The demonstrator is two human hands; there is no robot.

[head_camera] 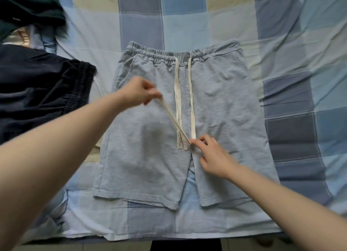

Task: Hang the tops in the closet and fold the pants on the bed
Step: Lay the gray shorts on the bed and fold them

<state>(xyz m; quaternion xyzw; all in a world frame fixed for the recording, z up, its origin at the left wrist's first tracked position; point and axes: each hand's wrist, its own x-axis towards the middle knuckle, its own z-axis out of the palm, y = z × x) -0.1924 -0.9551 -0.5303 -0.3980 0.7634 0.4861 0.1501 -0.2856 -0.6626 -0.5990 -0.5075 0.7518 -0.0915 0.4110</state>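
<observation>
Grey shorts (212, 108) spread flat on the checked bedsheet (293, 44), under both hands, waistband away from the wrists. Left hand (139, 92) curled, pinching the cream drawstring (191, 100) and holding a stretch of it taut on a slant down to the right hand (212, 155). Right fingers (197, 140) pinching the cord near the crotch. Left of the left forearm, dark trousers (43, 85); beyond them, a dark green garment (32, 8).

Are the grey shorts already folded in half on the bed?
No, the grey shorts lie spread flat on the checked bedsheet, both legs side by side, while both hands hold the white drawstring.
</observation>
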